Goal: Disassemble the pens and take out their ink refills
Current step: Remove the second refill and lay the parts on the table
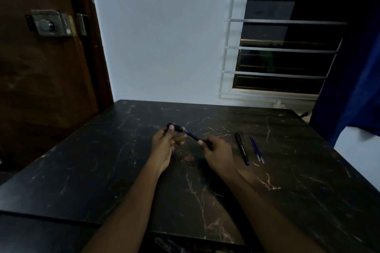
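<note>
Above a dark, marble-patterned counter [123,170], a person's two bare hands hold the parts of one pen, pulled slightly apart. The left hand [163,146] has its fingers [171,128] closed around a short black cap [174,127], thumb pressed on top. The right hand [218,154] pinches the black barrel [194,137] between thumb and forefinger, the barrel slanting up and left toward the cap. A bit of blue shows in the gap between the two pieces; whether it is the refill or part of the body cannot be told in the dim light. To the right of the hands, a second black pen [242,149] lies whole on the counter, pointing away from the person. Just beside it, further right, lie two thin blue refills [257,150], close together and roughly parallel to that pen. Behind the counter stand a white wall, a barred window [287,47] and, at left, a wooden door [41,68].
</note>
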